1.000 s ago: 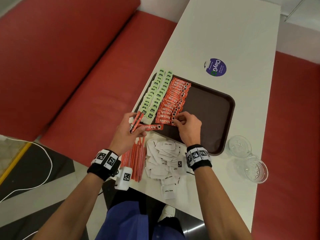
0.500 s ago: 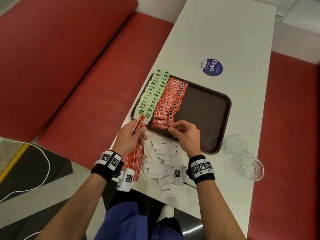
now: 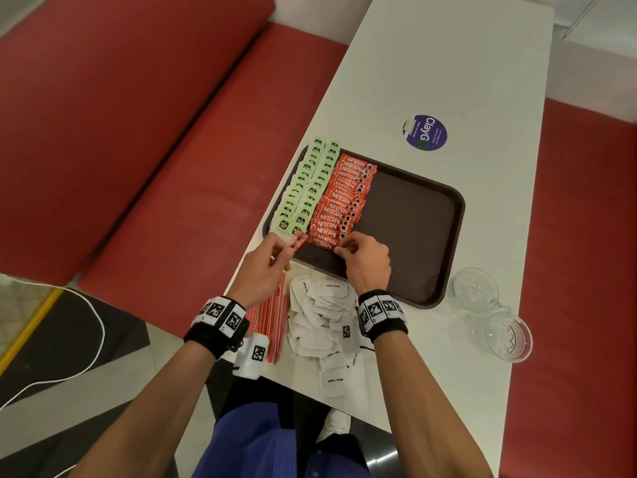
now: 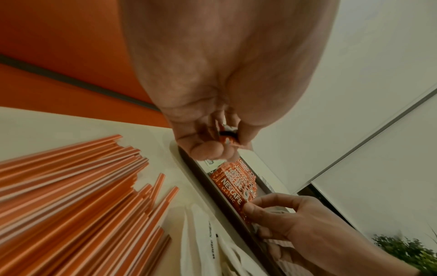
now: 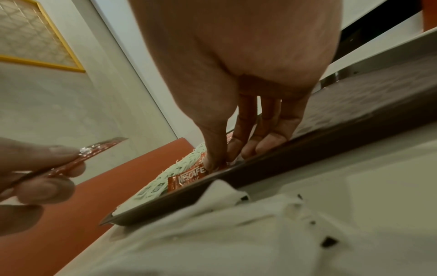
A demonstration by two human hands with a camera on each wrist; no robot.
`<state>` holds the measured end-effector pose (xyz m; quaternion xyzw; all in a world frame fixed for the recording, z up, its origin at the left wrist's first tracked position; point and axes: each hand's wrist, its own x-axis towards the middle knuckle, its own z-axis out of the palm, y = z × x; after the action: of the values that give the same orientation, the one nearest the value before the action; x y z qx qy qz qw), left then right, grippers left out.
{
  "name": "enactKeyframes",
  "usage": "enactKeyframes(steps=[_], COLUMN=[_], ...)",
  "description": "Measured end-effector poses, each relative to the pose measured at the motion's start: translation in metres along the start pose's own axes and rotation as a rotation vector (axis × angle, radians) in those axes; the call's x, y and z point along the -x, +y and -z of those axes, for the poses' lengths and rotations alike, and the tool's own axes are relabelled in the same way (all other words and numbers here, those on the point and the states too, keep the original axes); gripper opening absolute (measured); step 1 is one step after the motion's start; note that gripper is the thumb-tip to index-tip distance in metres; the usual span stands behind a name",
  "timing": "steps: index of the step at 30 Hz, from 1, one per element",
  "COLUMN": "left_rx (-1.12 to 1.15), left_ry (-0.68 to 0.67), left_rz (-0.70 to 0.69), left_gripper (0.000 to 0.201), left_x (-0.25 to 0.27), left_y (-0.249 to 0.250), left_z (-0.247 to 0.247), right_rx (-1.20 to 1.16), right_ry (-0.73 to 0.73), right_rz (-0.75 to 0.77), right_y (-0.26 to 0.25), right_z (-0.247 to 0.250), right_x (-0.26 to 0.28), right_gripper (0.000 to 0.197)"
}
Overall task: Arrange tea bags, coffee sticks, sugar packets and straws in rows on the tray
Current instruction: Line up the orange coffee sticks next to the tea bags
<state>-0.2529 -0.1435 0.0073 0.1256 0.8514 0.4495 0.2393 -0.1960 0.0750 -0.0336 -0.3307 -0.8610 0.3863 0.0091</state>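
Observation:
A brown tray [image 3: 417, 215] holds two rows of green tea bags [image 3: 306, 188] along its left side and a row of red coffee sticks [image 3: 341, 201] beside them. My right hand [image 3: 339, 250] pinches the right end of the nearest coffee stick [image 4: 230, 188], which lies flat at the near end of that row. My left hand [image 3: 287, 251] hovers at the tray's near left corner and grips a few more coffee sticks [image 5: 71, 165] upright. Orange straws [image 3: 272, 319] and white sugar packets [image 3: 320, 322] lie loose on the table below the tray.
Two glass bowls [image 3: 475, 288] [image 3: 506, 336] stand right of the tray's near corner. A round purple sticker [image 3: 425, 132] is on the white table [image 3: 448, 63] beyond the tray. Red bench seats [image 3: 138, 132] flank the table. The tray's right half is bare.
My right hand has moved the loose coffee stick from the tray's near left rim into line at the near end of the row. The left hand stays close by, still gripping its sticks.

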Motion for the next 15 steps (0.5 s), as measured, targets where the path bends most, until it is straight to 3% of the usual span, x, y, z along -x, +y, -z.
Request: enactKeyframes(steps=[11,15], left_rx=[0.039,0.05], left_ry=[0.037,0.035], left_rz=[-0.011,-0.047], left_gripper=[0.005,0.009], left_x=[-0.018,-0.016], left_y=[0.011,0.016], left_z=[-0.004,-0.003], right_rx=[0.026,-0.138], right_ry=[0.06,0.04], right_rz=[-0.007,0.042], right_y=[-0.008,-0.013], right_z=[0.003,0.015], right_x=[0.007,0.015], right_gripper=[0.021,0.024])
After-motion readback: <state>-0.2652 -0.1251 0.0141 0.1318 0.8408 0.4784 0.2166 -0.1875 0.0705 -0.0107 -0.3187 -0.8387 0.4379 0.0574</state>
